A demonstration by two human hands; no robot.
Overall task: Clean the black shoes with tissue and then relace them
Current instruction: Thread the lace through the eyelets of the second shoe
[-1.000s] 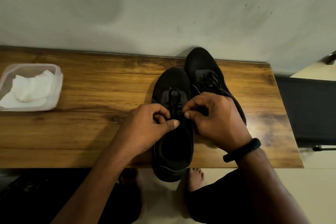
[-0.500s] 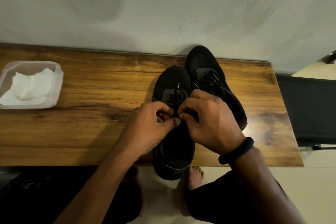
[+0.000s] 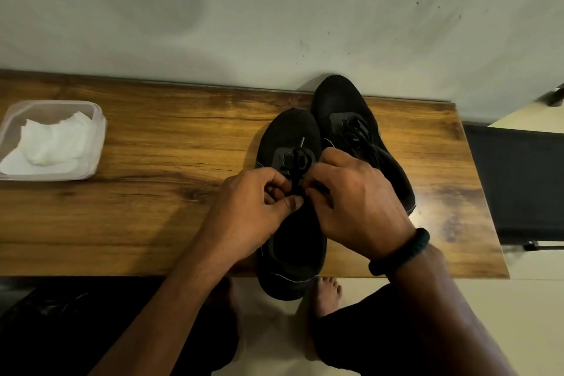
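Observation:
Two black shoes stand side by side on the wooden table (image 3: 158, 217), toes toward the wall. The near shoe (image 3: 288, 131) overhangs the table's front edge with its heel. Its black lace (image 3: 299, 159) forms a loop over the tongue. My left hand (image 3: 253, 214) pinches the lace from the left with thumb and curled fingers. My right hand (image 3: 354, 201) pinches it from the right and covers the shoe's eyelets. The far shoe (image 3: 341, 104) lies behind my right hand, its lace in place.
A clear plastic box (image 3: 97, 143) with white tissue (image 3: 52, 143) sits at the table's left end. A pale wall runs right behind the table. A black chair (image 3: 518, 180) stands to the right. My bare feet are on the floor below the table's edge.
Both hands have drawn closer together over the near shoe's tongue, and a loop of lace has risen above them. The shoes and box have not moved.

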